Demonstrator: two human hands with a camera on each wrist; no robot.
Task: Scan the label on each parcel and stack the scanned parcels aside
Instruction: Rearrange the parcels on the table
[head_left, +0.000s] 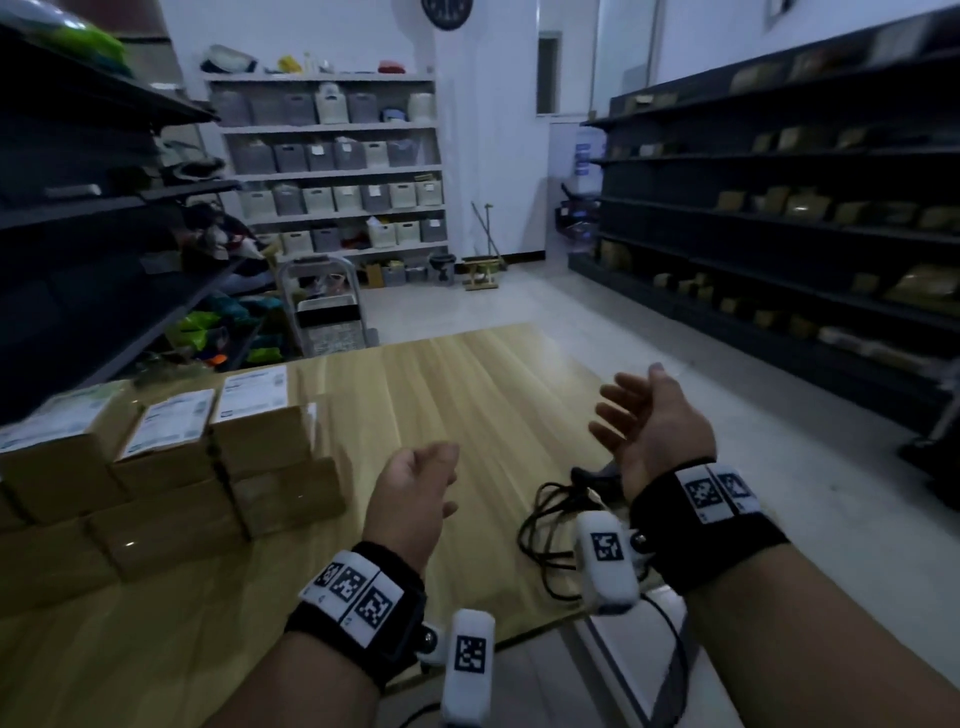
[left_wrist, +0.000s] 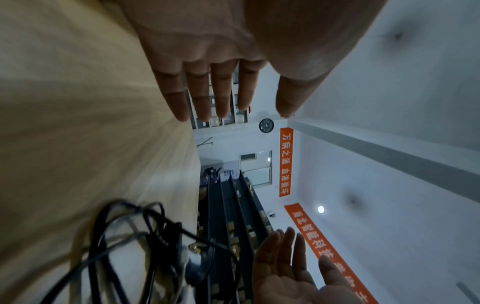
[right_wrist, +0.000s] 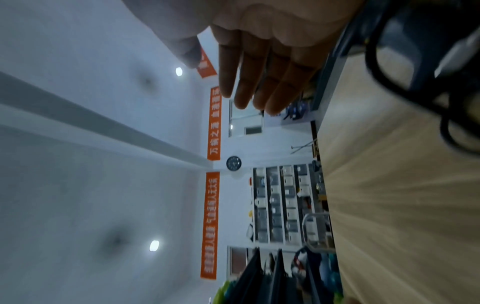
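Note:
Brown cardboard parcels (head_left: 166, 467) with white labels (head_left: 254, 389) are stacked in rows on the left part of the wooden table (head_left: 467, 389). My left hand (head_left: 415, 483) hovers just right of the stack, holding nothing; in the left wrist view its fingers (left_wrist: 221, 92) are straight. My right hand (head_left: 644, 415) hangs over the table's right edge, palm turned left, fingers (right_wrist: 259, 78) relaxed and empty. Below its wrist a dark scanner (head_left: 587, 475) lies on the table among tangled black cables (head_left: 545, 525).
Dark shelving (head_left: 779, 208) with small boxes runs along the right aisle. More dark shelves (head_left: 104, 197) stand at the left. Grey bins fill a white rack (head_left: 337, 156) at the back. A folded step stool (head_left: 327, 306) stands beyond the table's far edge.

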